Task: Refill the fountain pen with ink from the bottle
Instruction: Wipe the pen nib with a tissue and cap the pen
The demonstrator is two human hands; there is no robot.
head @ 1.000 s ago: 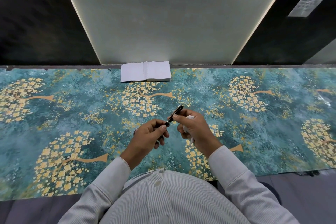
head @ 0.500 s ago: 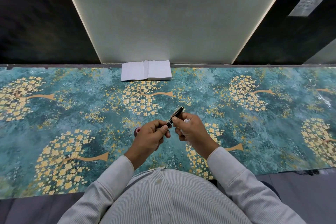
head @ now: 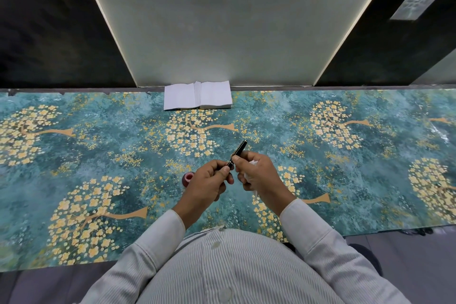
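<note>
Both hands are up over the patterned table cover, working the fountain pen between them. The pen sits tilted, its far end pointing up and away to the right, its near end buried between the 2 thumbs. My guess is it's held off the table like this so the barrel can be twisted on or off without dripping on anything.

The left hand has its fingers curled in tight, thumb and forefinger pinching the near end of the pen. The right hand pinches the barrel a bit farther along with thumb and forefinger, and its other fingers are folded around a wad of white tissue tucked in the palm, probably kept there to catch stray ink. So neither hand is open at all, both are narrow pinches on the same pen.

The ink bottle is on the table just left of the left hand, partly hidden behind it. I can only see a reddish round top, and can't say for sure if it's capped or open.

Way at the far edge there's an open notebook lying flat against the wall, well apart from everything.
</note>
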